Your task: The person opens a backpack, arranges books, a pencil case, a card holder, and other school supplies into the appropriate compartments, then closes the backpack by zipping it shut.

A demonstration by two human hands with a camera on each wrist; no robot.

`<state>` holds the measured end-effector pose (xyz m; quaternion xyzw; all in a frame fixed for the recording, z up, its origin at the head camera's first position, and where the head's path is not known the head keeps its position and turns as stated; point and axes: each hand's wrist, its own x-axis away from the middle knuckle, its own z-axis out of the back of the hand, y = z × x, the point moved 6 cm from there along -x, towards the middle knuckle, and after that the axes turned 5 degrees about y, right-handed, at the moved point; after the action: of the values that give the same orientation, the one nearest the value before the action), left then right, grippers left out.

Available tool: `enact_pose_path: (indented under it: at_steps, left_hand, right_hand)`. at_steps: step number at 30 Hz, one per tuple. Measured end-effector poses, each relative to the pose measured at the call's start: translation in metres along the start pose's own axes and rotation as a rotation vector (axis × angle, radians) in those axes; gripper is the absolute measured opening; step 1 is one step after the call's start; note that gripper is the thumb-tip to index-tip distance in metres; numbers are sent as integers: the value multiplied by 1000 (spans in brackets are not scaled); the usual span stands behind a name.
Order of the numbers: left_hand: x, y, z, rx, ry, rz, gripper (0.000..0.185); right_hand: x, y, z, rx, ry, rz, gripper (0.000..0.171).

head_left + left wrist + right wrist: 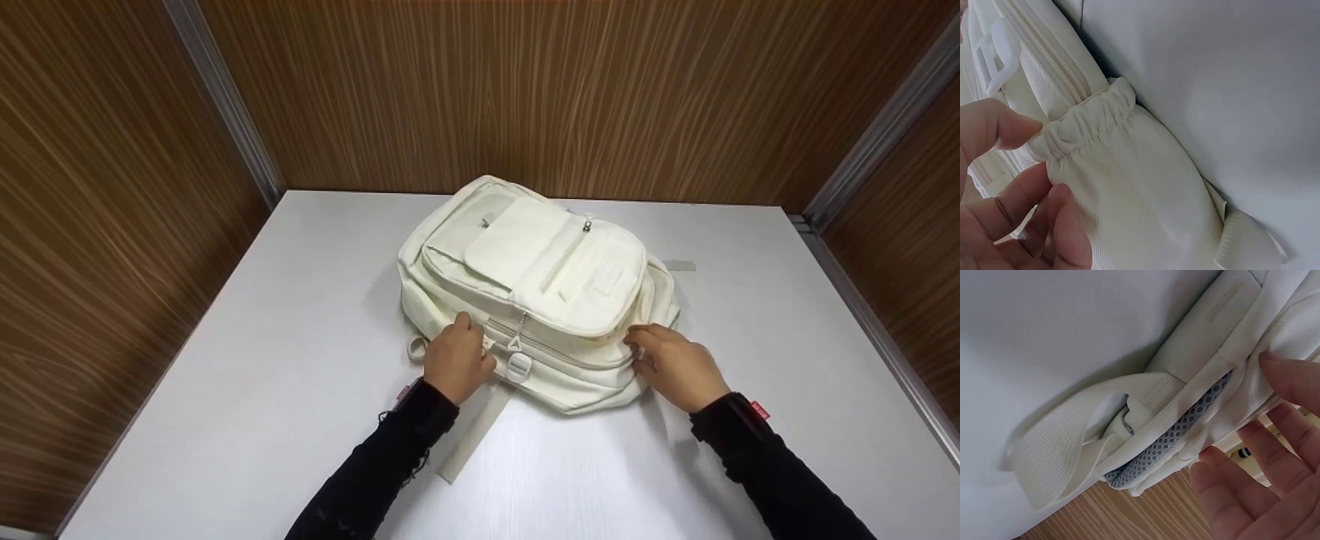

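A cream-white backpack [510,247] lies on the table with its front pockets facing up. My left hand [459,356] is at its near side, where thumb and fingers pinch the gathered elastic rim of a side pocket [1145,180]. A white plastic buckle [518,367] and a zipper pull [514,343] sit just right of that hand. At the bag's right end my right hand [679,365] grips the cloth, the thumb on one side and the fingers on the other. Grey mesh padding [1171,433] and a webbing loop [1055,444] show beside it.
The bag rests on a white table [247,360], with a loose strap [472,435] trailing toward the near edge. Another strap end [680,265] pokes out at the right. Wood-grain panels [525,90] stand behind and on both sides.
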<state>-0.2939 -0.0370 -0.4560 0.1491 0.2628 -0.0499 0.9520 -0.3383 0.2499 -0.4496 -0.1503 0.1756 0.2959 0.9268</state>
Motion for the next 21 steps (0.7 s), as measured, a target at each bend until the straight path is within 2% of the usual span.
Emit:
enact_pose_path:
  at_steps: [7, 11, 13, 16, 19, 21]
  left_hand:
    - [2, 8, -1, 40, -31, -11, 16]
    - [3, 8, 1, 47, -12, -15, 17]
    - [4, 8, 2, 53, 3, -17, 18]
    - [4, 7, 3, 76, 17, -18, 22]
    - [5, 6, 2, 100, 15, -13, 23]
    - [5, 6, 1, 109, 7, -9, 22]
  right_hand:
    - [-6, 8, 0, 14, -18, -45, 40]
    - [-7, 3, 0, 13, -2, -30, 39]
    - [-7, -3, 2, 16, 46, -31, 33]
    - [-7, -20, 7, 44, 168, -27, 19]
    - [-9, -45, 11, 76, 277, 11, 6]
    - [-11, -65, 11, 82, 306, 52, 4]
